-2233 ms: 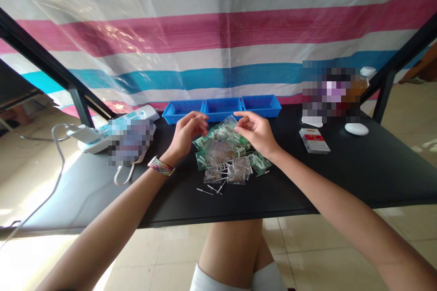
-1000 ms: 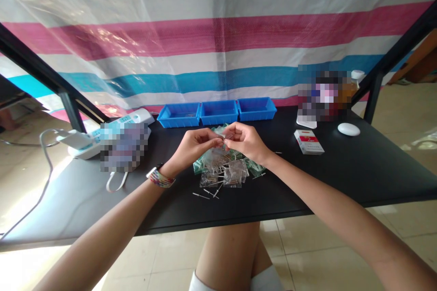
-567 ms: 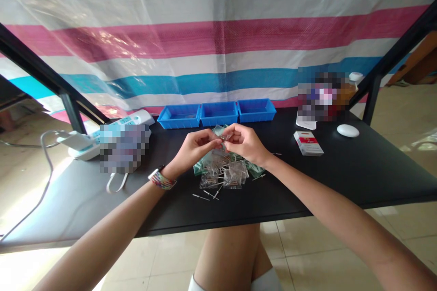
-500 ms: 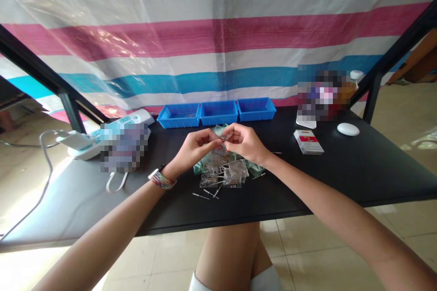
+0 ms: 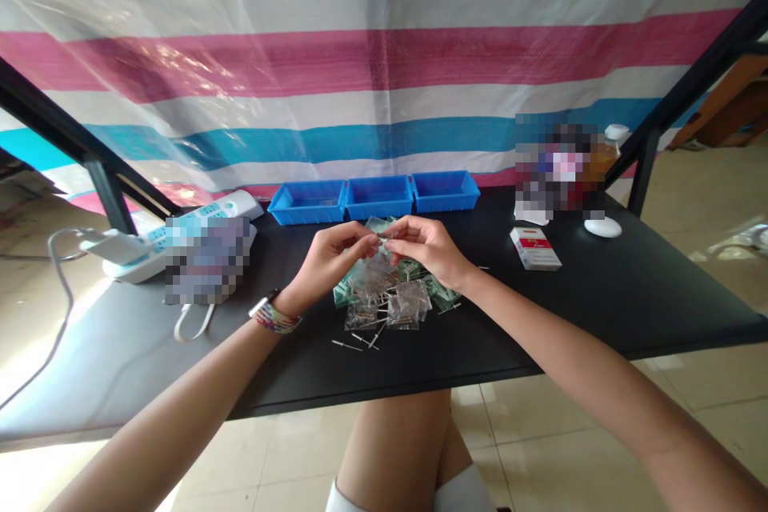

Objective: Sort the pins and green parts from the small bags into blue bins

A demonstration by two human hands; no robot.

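- A thin item [image 5: 383, 239], too tiny to identify, lies between the fingertips of the left hand [image 5: 336, 258] and right hand [image 5: 427, 248], over packets [image 5: 409, 306] on the tabletop [image 5: 300, 376].
- Each grip pinches it, thumb against fingers.
- Both forearms [image 5: 180, 400] slant inward, hands angled toward each other.

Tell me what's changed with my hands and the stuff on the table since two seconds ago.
Your left hand and right hand, further apart before, have moved inward and now pinch a tiny item I can't identify, above the pile of small bags. The blue trays, red-and-white box and power strip stayed put.
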